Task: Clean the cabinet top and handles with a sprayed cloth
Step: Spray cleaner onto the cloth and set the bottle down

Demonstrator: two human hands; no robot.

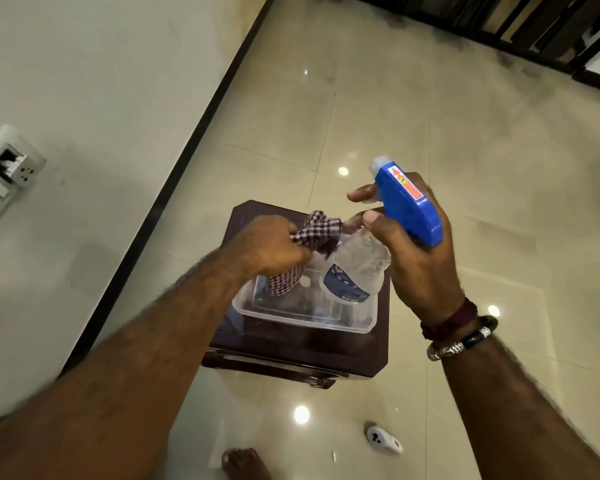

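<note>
Left hand (274,245) grips my checked cloth (314,233) (bunched). Right hand (413,244) wraps the spray bottle (406,202), above the cabinet (291,351).

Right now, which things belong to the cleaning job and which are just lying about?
For the job: checked cloth gripped by left hand; spray bottle held in right hand; dark cabinet.
Lying about: clear plastic tub; white controller on floor.

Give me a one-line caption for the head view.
Left hand holds checkered cloth, right hand grips spray bottle over clear tub on dark cabinet.
</note>
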